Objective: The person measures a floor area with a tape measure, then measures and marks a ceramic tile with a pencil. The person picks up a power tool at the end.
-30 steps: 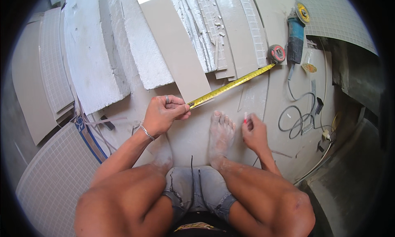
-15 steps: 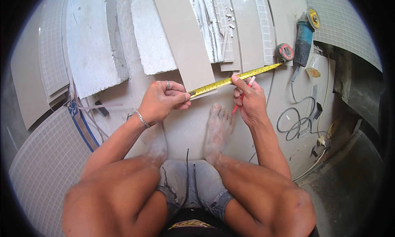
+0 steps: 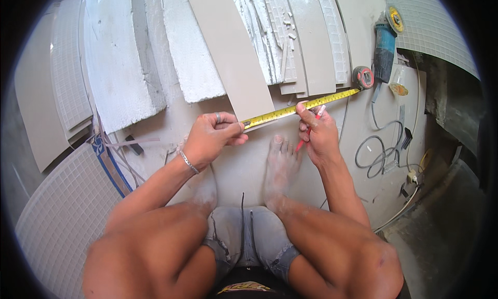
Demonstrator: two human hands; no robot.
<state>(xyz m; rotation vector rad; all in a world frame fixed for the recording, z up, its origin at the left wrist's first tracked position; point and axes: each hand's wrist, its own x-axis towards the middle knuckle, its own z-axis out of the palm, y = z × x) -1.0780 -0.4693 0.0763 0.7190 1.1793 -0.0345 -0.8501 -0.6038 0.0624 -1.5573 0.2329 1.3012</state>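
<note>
Yellow steel measuring tape (image 3: 301,108) is pinched at its end by the left hand (image 3: 210,139) and pressed down by the right hand (image 3: 319,130), which is also clamped on a red pencil (image 3: 309,129), over the long beige tile (image 3: 233,55).

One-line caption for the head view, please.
Left hand pins a yellow tape measure on a beige tile; right hand holds a red pencil at the tape.

Yellow tape measure (image 3: 303,105) stretched slantwise across beige tile (image 3: 233,55) end, red pencil (image 3: 309,129) – tip down – against tape
</note>
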